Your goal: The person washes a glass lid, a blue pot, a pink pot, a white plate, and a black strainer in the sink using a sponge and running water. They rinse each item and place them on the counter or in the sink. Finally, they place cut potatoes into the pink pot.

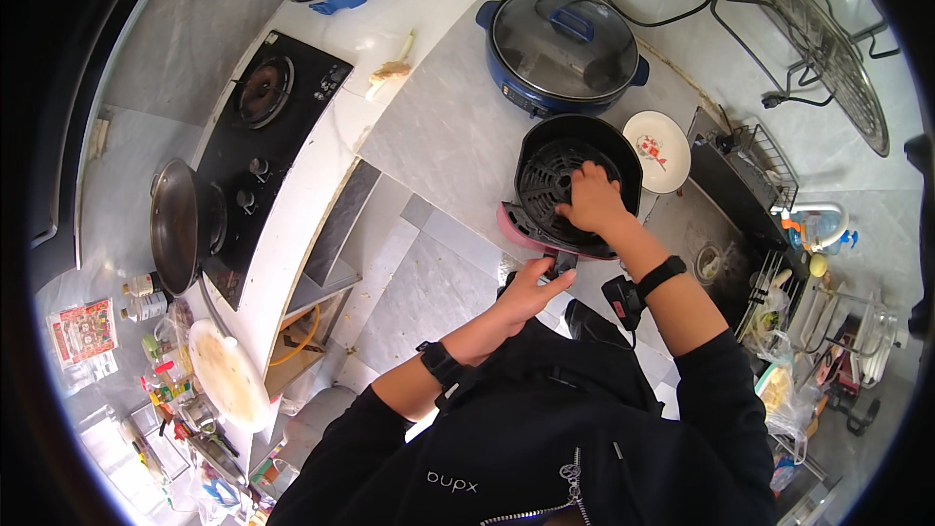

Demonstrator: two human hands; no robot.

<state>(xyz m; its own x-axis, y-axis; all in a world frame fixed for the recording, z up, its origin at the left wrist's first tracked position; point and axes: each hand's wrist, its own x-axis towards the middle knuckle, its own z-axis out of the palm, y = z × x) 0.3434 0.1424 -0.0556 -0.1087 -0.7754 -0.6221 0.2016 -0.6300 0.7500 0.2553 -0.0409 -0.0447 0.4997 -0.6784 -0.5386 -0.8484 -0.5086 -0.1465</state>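
Note:
An air fryer basket (630, 161) with a black inside and a pink front stands at the counter's near edge. My left hand (522, 296) is on its dark handle (561, 263), thumb and fingers to either side. Inside the basket lies a round black slotted crisper plate (546, 169). My right hand (595, 197) reaches down over that plate, thumb apart from the bent fingers. Its fingertips are partly hidden, so I cannot tell whether they grip the plate or only touch it. Close by on the right is a white plate (676, 161) with a red fish design.
A blue electric pot (504, 80) with a glass lid stands behind the basket. The sink (687, 234) lies to the right. On the left are a black gas hob (292, 102), a wok (175, 226) and a food scrap (391, 71). A metal rack lid (833, 51) leans against the wall.

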